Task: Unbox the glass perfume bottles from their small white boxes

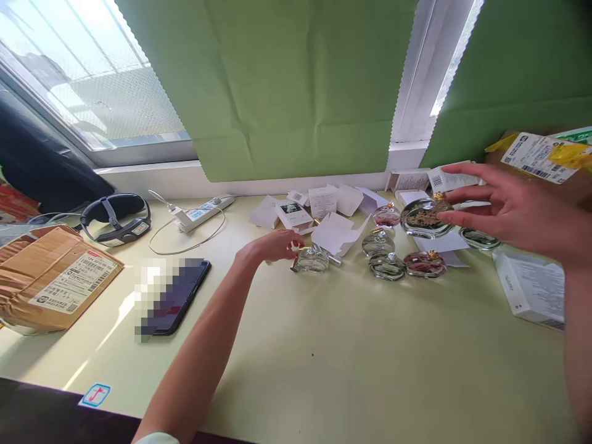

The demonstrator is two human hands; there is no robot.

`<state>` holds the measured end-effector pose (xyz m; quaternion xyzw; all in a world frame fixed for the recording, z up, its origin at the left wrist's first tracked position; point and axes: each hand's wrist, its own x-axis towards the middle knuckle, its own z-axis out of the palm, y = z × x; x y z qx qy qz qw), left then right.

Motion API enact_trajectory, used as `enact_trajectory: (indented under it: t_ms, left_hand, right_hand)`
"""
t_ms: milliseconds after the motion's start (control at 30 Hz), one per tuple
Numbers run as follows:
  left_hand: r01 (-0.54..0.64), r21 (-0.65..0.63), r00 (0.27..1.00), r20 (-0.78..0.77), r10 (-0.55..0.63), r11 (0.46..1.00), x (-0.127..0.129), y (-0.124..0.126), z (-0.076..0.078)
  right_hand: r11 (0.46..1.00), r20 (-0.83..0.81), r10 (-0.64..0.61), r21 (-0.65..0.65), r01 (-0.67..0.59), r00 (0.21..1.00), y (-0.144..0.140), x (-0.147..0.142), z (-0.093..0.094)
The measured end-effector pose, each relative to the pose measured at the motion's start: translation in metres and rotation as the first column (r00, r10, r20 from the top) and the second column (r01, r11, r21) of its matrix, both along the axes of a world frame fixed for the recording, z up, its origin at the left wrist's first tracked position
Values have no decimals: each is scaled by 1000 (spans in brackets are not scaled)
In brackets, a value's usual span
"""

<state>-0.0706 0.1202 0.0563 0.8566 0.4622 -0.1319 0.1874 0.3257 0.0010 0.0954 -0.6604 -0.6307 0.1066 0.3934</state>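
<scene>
My right hand holds a round clear glass perfume bottle by its gold cap, raised over the table, with dark flakes visible inside. My left hand is closed, fingertips curled at the left edge of another clear perfume bottle; what they pinch is too small to make out. Small silver tubes lie beside that bottle. Between my hands are several more bottles, including a clear one, a reddish one with a gold cap and a pink one.
Opened white boxes lie behind the bottles. At right are a white box and a taped parcel. On the left are a phone, power strip, black headset and brown parcel. Green blinds hang behind.
</scene>
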Motion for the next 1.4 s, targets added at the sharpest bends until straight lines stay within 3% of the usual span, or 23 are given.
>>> enact_trajectory:
  t_ms: [133,267,400,600,833,1167,1400]
  left_hand:
    - [-2,-16,1000,3,2,1000,-1,5,-8]
    - [21,6,999,43,-22,1000,-1,10,-16]
    - [45,45,995,89,-48,998,-1,13,-23]
    - [60,87,993,97,-69,994,-1,15,-25]
    - [83,161,990,102,-101,983,-9,7,-2]
    - [60,365,940,291,-175,929,3,-27,41]
    - [255,334,817,427,-387,907,36,-65,54]
  right_hand:
    - [968,71,202,-166,-188,977,-4,-11,7]
    - [909,-51,332,-247,-334,942,-11,-45,3]
    - [855,-158,459,-188,-483,874,-26,-90,-32]
    - [818,-254,469,-236,-524,846,-48,-117,-93]
    - [836,-278,442,-218,-504,853,-48,-120,-110]
    - [858,-292,434,-156,-490,852,-48,-126,-120]
    - [835,-328,439,-194,-514,837,-45,-127,-131]
